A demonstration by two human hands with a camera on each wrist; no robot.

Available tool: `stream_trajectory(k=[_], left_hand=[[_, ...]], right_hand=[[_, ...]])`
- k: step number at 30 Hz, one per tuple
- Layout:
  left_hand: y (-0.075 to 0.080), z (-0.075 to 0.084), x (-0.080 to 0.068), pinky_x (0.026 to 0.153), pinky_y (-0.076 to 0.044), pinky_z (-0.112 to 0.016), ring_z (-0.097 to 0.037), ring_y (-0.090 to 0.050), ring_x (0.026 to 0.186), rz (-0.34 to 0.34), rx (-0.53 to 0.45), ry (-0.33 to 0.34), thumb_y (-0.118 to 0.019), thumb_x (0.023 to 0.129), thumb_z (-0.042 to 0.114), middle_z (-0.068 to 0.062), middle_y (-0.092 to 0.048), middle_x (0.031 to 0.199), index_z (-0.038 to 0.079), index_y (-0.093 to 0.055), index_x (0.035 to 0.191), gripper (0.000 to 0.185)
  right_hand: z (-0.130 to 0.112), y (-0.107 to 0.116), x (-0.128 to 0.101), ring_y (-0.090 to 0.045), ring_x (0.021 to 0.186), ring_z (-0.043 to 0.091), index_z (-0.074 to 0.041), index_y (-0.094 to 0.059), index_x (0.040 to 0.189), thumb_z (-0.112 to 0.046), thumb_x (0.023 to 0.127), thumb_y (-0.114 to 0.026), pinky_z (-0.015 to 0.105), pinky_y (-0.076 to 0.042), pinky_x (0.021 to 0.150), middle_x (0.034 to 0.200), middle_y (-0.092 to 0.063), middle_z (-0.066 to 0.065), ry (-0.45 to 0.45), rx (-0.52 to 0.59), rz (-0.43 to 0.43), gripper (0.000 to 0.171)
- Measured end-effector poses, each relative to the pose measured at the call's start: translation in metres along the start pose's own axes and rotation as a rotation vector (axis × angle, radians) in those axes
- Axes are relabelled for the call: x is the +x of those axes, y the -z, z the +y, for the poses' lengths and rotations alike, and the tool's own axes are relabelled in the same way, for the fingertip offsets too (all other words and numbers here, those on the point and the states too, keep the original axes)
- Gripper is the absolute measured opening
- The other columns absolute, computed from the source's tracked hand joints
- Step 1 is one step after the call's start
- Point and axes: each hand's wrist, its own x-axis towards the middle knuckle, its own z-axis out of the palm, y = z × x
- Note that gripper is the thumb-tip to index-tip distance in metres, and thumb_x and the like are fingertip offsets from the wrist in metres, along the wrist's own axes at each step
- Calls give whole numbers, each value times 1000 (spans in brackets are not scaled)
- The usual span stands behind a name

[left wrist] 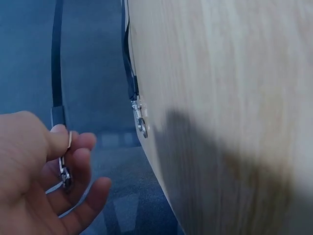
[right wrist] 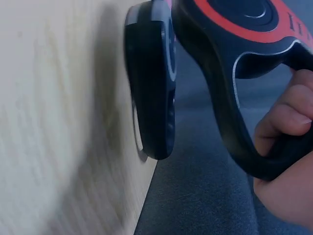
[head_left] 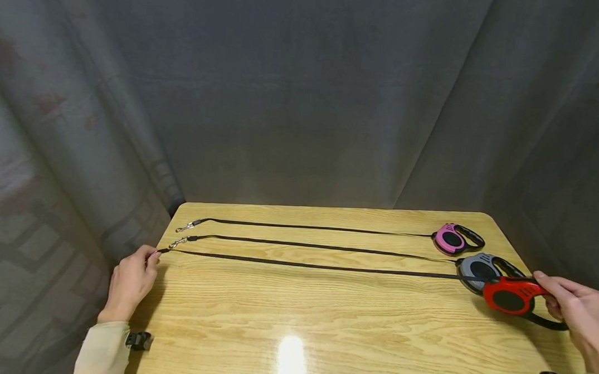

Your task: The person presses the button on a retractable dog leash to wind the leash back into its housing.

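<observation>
1. Our right hand (head_left: pixel 577 311) grips the handle of the red leash reel (head_left: pixel 510 295) above the table's (head_left: pixel 323 322) right edge, beside the grey reel (head_left: pixel 479 268).
2. Our left hand (head_left: pixel 131 283) pinches the metal clip (left wrist: pixel 64 171) of the black strap (head_left: pixel 316 265) at the left edge.
3. The strap runs taut between both hands.

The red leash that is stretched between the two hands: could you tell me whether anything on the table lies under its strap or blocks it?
Yes: near the right hand, the red leash and its strap pass over the grey leash. Otherwise nothing blocks it up to the left hand.
</observation>
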Motion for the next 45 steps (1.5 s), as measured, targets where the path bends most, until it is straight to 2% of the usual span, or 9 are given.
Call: stream_trajectory(k=[6,11,20,23,26,29,33,40,45], left_hand=[[2,3,3,75,-49,-64,-47,-69,81,80,-44,28,-61,108,14,-22,-75,92,-1,-70,105,17],[2,6,8,72,-47,-55,-39,-67,77,128,-73,38,-62,108,15,-21,-76,92,0,-70,105,18],[7,11,14,81,-46,-58,-46,-69,85,192,-127,62,-63,107,13,-24,-77,95,-2,-72,110,18],[7,11,14,78,-46,-54,-43,-69,84,192,-128,68,-63,107,13,-24,-77,95,-2,-72,110,18],[7,11,14,74,-44,-43,-30,-67,76,189,-118,73,-63,107,14,-21,-78,95,0,-73,109,17],[8,12,15,70,-42,-32,-9,-59,70,196,-116,76,-65,107,14,-18,-79,94,2,-74,107,16],[10,12,16,67,-37,-21,12,-44,68,216,-132,83,-67,105,14,-17,-79,93,3,-75,105,14],[11,9,21,65,-35,-17,21,-37,69,252,-148,44,-67,104,10,-19,-79,92,0,-74,104,12],[12,5,21,64,-34,-16,24,-35,69,263,-146,48,-68,103,7,-20,-79,92,-2,-74,104,11]], right_hand=[[3,10,11,-19,50,26,-12,-67,69,-7,110,-52,41,-9,53,54,-39,-3,81,410,-30,44],[5,13,18,-13,54,25,-13,-82,84,1,110,-44,38,-2,50,55,-47,-3,117,608,-57,48],[2,14,22,-11,55,24,-10,-83,84,2,109,-46,36,0,50,54,-48,-4,126,654,-54,46],[2,16,23,-9,54,24,-9,-83,85,3,109,-45,35,1,50,52,-48,-4,133,672,-63,47],[3,17,23,-6,52,24,-8,-84,87,4,110,-40,32,2,47,53,-35,0,167,696,-95,50],[5,18,22,-4,52,23,-6,-83,89,6,110,-36,30,2,46,59,-23,5,198,714,-124,53],[6,19,22,-5,51,23,-5,-83,87,6,110,-37,30,2,46,59,-22,5,201,712,-110,52],[3,18,23,-4,50,23,-4,-81,81,8,109,-39,30,3,46,60,-20,5,235,709,-85,52],[3,17,23,-4,50,23,-5,-81,82,10,108,-40,31,3,45,57,-23,4,243,694,-82,51]])
